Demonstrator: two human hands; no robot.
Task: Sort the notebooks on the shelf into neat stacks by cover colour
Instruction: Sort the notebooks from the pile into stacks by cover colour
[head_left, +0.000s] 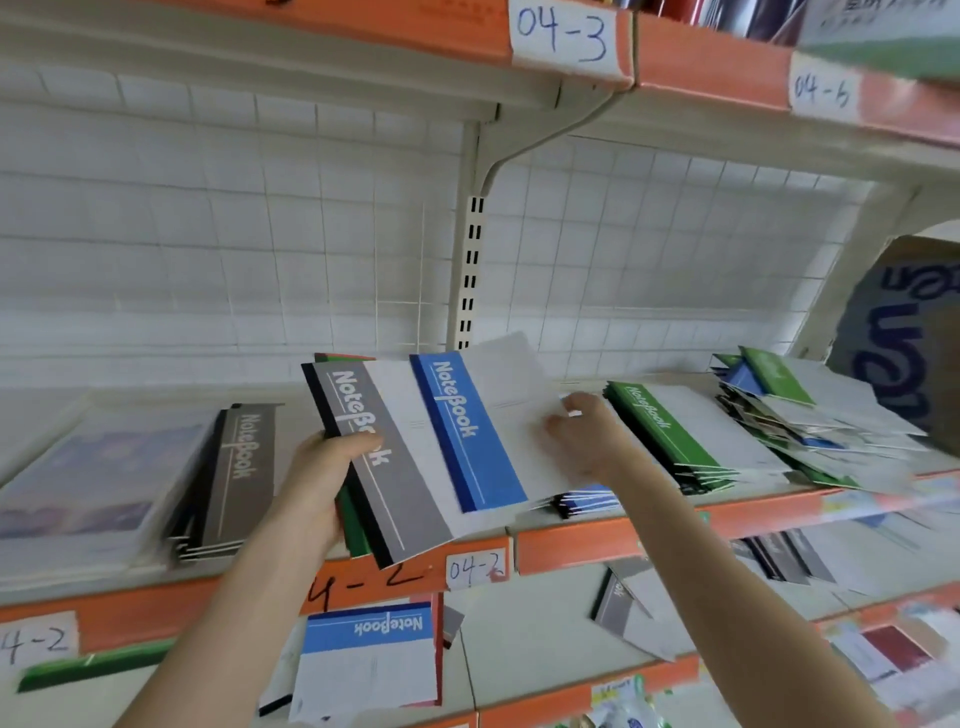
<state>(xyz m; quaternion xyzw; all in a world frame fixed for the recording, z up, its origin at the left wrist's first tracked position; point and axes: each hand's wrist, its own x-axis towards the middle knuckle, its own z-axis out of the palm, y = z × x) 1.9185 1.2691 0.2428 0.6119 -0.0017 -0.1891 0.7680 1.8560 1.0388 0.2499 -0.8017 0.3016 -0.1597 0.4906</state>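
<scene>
Left hand grips a mixed bundle, grey notebook uppermost; right hand apparently pinches the blue notebook. Grey stack left of the hands, blue stack under the right wrist and green stack just right are formed; the heap beyond is left to sort

A green notebook is largely hidden beneath the grey notebook. Far right of the grey notebook, a printed box is cut by the frame edge; the loose pile between them is blurred.
</scene>
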